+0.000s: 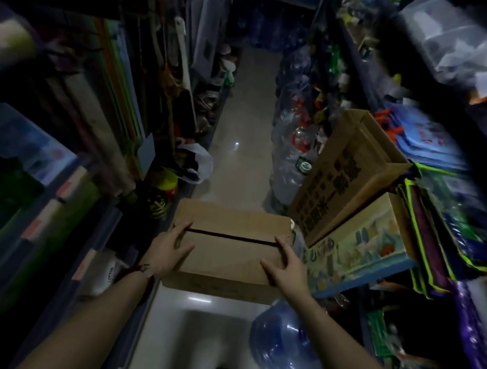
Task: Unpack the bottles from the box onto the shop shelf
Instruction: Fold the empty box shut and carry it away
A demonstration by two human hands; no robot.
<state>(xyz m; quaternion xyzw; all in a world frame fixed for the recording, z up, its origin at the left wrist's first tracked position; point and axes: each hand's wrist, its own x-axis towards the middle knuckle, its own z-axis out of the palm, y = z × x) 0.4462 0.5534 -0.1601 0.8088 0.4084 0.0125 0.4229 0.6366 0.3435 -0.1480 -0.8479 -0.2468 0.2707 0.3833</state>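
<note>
Directly ahead, the box lies seam crosswise, left hand and right hand apparently spread flat at either end.

A glossy pale tiled floor runs down the dim, narrow aisle. On its left side slumps a white plastic bag, with a yellow-topped can just beside it and long pale poles leaning farther back. On the right, a brown printed cardboard carton tilts against a pale picture-printed carton, next to flat bags with lime-green edges. A blue translucent water jug stands on the floor below them.
</note>
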